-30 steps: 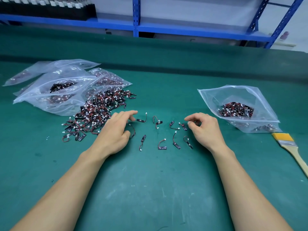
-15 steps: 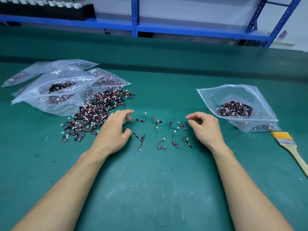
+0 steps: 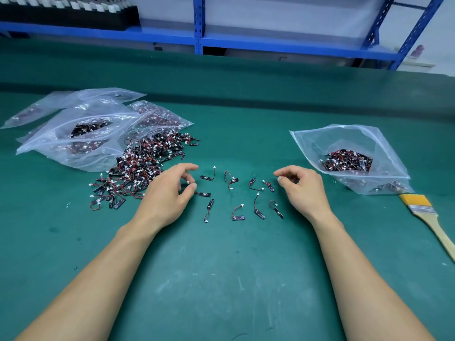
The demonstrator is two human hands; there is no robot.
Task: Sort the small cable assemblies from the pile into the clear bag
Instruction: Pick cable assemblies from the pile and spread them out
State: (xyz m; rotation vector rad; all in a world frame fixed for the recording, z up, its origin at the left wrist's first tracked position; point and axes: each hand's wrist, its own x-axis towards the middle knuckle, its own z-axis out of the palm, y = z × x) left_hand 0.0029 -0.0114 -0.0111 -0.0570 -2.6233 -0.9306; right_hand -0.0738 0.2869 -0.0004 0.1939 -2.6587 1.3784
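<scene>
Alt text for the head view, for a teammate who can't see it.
Bare left hand and right hand hover over loose cable assemblies spread on a green mat. A pile lies at left beside filled bags; a partly filled clear bag and a brush lie at right.

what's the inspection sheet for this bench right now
surface: green mat, scuffed with pale marks
job's things: pile of cable assemblies at left; clear bag at right, open, part filled; loose assemblies spread between the hands
clutter: paintbrush beside the clear bag; stacked bags behind the pile
hands: left hand pinches the lead of one assembly; right hand curled over the mat, grip unclear
cables: only the assemblies' short red and black leads
surroundings: blue shelving behind, black trays on it at far left
</scene>
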